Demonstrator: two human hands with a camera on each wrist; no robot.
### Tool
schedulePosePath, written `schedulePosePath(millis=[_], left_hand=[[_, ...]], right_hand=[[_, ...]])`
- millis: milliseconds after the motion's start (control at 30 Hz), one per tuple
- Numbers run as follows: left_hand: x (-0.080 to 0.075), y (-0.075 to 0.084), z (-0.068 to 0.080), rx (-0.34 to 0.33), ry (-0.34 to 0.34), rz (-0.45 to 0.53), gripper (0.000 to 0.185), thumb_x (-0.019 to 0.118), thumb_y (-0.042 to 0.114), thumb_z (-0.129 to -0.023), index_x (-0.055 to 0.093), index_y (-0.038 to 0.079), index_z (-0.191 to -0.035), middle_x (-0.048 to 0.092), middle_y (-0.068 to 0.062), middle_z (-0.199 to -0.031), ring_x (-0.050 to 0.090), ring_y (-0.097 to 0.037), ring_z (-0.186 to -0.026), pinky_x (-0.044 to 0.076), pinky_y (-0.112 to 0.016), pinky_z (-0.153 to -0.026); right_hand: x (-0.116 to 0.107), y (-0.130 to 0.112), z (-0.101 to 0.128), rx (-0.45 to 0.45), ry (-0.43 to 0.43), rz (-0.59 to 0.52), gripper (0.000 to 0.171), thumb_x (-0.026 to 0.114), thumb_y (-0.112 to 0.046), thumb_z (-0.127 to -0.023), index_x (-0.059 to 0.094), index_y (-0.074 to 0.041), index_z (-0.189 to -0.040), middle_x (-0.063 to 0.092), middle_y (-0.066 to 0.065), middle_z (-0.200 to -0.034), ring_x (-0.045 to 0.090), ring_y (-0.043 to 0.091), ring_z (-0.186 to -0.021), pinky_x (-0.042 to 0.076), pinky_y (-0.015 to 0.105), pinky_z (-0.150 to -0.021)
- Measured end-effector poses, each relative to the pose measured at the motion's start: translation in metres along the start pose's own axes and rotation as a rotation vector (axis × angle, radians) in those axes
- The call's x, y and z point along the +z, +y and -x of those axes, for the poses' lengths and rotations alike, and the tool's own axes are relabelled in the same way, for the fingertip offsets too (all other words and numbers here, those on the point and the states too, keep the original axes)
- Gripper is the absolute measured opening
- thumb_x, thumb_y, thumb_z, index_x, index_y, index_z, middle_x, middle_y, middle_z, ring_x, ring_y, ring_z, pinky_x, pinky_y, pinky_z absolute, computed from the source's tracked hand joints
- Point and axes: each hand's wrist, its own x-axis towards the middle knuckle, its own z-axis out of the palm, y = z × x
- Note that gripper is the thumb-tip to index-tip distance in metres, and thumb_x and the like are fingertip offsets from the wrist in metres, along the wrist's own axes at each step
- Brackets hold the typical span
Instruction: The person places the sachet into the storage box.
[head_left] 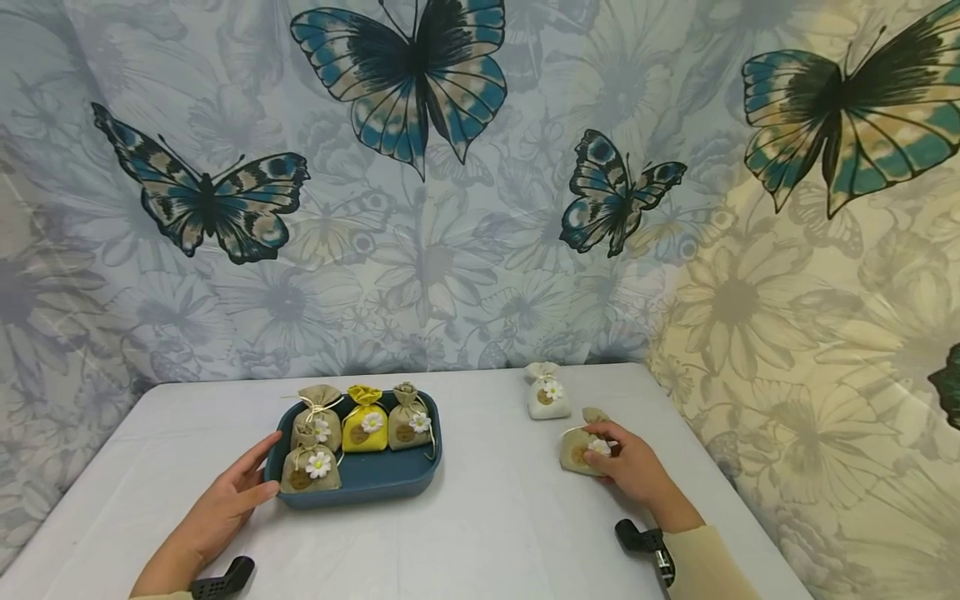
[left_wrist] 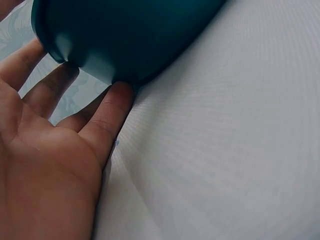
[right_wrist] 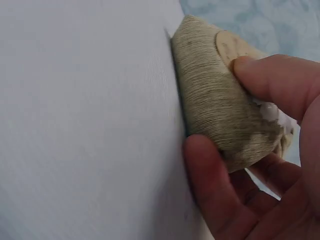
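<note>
My left hand [head_left: 230, 498] lies against the left end of a blue tray [head_left: 367, 497], fingers extended. In the left wrist view its fingertips touch the tray's outer wall [left_wrist: 120, 45]. At the right, my right hand [head_left: 634, 463] grips a beige drawstring pouch [head_left: 573, 450] with a white flower and a round brown tag. The right wrist view shows the thumb on the tag side of the pouch [right_wrist: 210, 85] and fingers along its other side, low by the tablecloth. Just behind it stands a white pouch [head_left: 549, 402] with a white flower.
Inside the tray are a yellow pouch [head_left: 364, 425], a grey-beige pouch [head_left: 409, 421] at right, and two beige ones at left, the front one [head_left: 311, 471] overlapping the rear one [head_left: 318, 408]. White cloth [head_left: 480, 542] covers the table. A butterfly-print curtain [head_left: 450, 275] hangs behind.
</note>
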Motion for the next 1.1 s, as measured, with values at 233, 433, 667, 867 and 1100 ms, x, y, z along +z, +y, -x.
schedulePosePath(millis=[233, 433, 667, 867, 1100], left_hand=[[-0.001, -0.001, 0.000, -0.001, -0.004, -0.001, 0.077, 0.059, 0.008, -0.101, 0.010, 0.010, -0.161, -0.012, -0.019, -0.163, -0.015, -0.041, -0.145, 0.001, -0.064, -0.109], [0.000, 0.000, -0.001, -0.005, 0.002, -0.001, 0.078, 0.059, 0.008, -0.101, 0.011, 0.010, -0.161, -0.011, -0.020, -0.163, -0.014, -0.043, -0.145, 0.002, -0.065, -0.110], [0.000, 0.000, -0.001, 0.001, -0.006, 0.003, 0.077, 0.059, 0.008, -0.101, 0.010, 0.010, -0.161, -0.012, -0.020, -0.163, -0.015, -0.044, -0.144, 0.001, -0.067, -0.109], [0.000, 0.001, 0.000, 0.002, -0.010, 0.007, 0.077, 0.058, 0.007, -0.101, 0.011, 0.011, -0.161, -0.012, -0.020, -0.163, -0.016, -0.043, -0.144, 0.000, -0.066, -0.109], [0.001, 0.001, 0.001, 0.008, -0.011, 0.008, 0.076, 0.058, 0.007, -0.101, 0.011, 0.010, -0.161, -0.013, -0.021, -0.162, -0.018, -0.043, -0.144, -0.001, -0.068, -0.109]], right_hand=[[0.015, -0.019, 0.013, -0.051, -0.090, 0.019, 0.037, 0.082, -0.019, -0.085, 0.068, -0.017, -0.119, 0.061, 0.005, -0.099, 0.057, 0.021, -0.070, 0.054, 0.035, -0.053], [0.036, -0.038, 0.020, -0.104, -0.188, 0.017, 0.035, 0.082, -0.023, -0.085, 0.069, -0.019, -0.117, 0.062, 0.004, -0.102, 0.057, 0.021, -0.070, 0.054, 0.035, -0.052], [0.065, -0.080, 0.018, -0.254, -0.202, 0.032, 0.031, 0.083, -0.023, -0.083, 0.072, -0.025, -0.112, 0.066, -0.007, -0.112, 0.058, 0.018, -0.092, 0.052, 0.035, -0.075], [0.082, -0.135, 0.014, -0.334, -0.142, -0.032, 0.033, 0.081, -0.013, -0.082, 0.073, -0.029, -0.111, 0.065, -0.012, -0.107, 0.056, 0.018, -0.094, 0.053, 0.036, -0.072], [0.100, -0.178, 0.009, -0.384, -0.133, -0.058, 0.032, 0.076, -0.009, -0.086, 0.073, -0.026, -0.113, 0.063, -0.011, -0.109, 0.054, 0.018, -0.093, 0.055, 0.032, -0.068]])
